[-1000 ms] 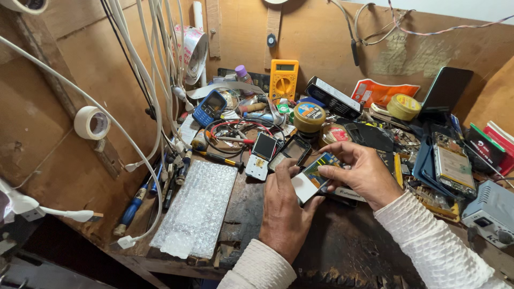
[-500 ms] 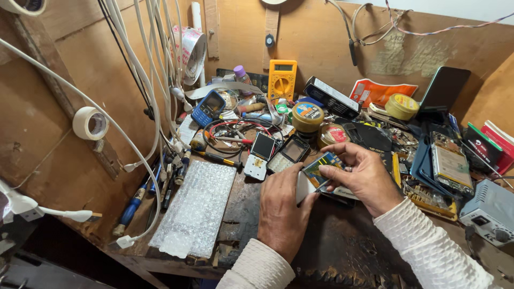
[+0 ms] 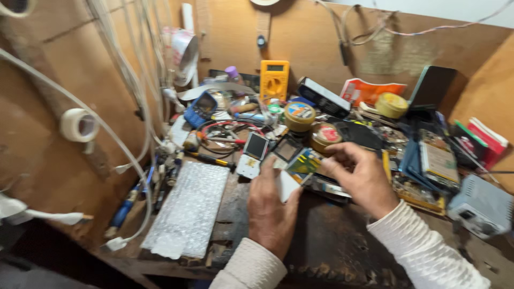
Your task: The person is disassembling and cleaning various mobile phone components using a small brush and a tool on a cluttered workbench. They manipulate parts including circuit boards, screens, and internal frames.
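Just in front of the yellow multimeter (image 3: pixel 274 80), both hands, left (image 3: pixel 270 211) and right (image 3: pixel 360 179), pinch a small phone (image 3: pixel 300 172), light, rigid, probably fragile, best held by its edges.

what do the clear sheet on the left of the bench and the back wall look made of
The sheet looks like plastic bubble wrap: translucent, glossy, with rows of small bumps. The back wall looks like matte brown hardboard or plywood, flat and unpainted; which one is unclear.

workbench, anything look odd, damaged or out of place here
Mostly clutter. The dark benchtop near both hands looks scorched and pitted. A small white phone lies loose among tangled red wires, and bare circuit boards sit heaped at the right. The left hand and right hand hold a small phone part.
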